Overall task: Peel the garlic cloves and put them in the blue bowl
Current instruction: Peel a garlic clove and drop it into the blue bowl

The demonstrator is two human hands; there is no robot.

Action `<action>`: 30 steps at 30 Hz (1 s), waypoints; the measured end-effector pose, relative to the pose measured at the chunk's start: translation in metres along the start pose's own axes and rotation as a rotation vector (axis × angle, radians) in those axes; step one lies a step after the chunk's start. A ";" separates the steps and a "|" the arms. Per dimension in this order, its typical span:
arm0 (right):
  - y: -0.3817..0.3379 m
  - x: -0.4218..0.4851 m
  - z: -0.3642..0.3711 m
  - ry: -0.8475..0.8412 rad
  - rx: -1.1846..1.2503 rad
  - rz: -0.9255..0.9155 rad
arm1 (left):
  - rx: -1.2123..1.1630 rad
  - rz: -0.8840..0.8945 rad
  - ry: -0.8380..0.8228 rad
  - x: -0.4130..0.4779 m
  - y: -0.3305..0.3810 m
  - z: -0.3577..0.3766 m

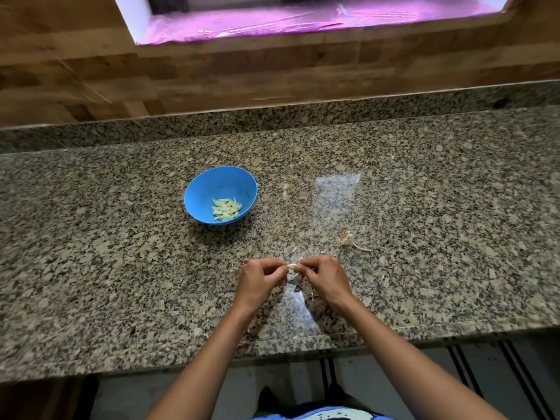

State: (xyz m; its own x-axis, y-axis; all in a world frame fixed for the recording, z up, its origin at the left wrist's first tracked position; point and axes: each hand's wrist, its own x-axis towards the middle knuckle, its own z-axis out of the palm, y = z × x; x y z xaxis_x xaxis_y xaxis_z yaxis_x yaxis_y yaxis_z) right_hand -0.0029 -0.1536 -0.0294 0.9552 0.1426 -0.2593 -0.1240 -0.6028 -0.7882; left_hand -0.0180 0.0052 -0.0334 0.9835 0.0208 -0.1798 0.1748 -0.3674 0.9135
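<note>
The blue bowl [220, 195] sits left on the desk [91, 237], peeled cloves [226, 209] heaped inside. Nearer, the left hand [260, 280] and right hand [324, 277] meet, both pinching one garlic clove [293, 267]. Right lies a papery garlic scrap [348, 239]. The slick clove could squirt free under the pinch. How much skin remains is hidden by fingertips.

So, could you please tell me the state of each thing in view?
blue bowl: upright, holding peeled cloves
peeled cloves: piled inside the bowl
garlic clove: pinched between both hands
left hand: pinching the clove
right hand: pinching the clove
garlic scraps: lying on the counter
</note>
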 end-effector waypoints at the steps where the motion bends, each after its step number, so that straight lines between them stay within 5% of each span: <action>1: 0.000 0.000 -0.002 -0.010 -0.004 -0.004 | 0.048 0.026 -0.005 0.000 0.000 0.000; 7: -0.001 0.001 -0.008 -0.057 -0.161 -0.082 | 0.427 0.217 -0.123 0.003 0.000 -0.003; 19: 0.003 0.003 -0.009 0.070 -0.199 -0.233 | 0.176 0.083 -0.048 0.010 0.010 -0.010; 24: 0.015 0.009 -0.012 0.094 -0.084 -0.109 | 0.049 -0.032 0.054 0.011 0.000 -0.019; 30: 0.014 0.002 -0.008 0.068 -0.051 -0.165 | 0.202 -0.047 0.034 0.008 0.000 -0.013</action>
State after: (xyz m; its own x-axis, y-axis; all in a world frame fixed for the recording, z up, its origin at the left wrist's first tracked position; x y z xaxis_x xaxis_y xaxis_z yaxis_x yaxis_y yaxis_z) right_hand -0.0004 -0.1675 -0.0365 0.9776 0.1908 -0.0894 0.0479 -0.6145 -0.7875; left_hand -0.0097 0.0172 -0.0302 0.9760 0.0725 -0.2052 0.2111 -0.5445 0.8118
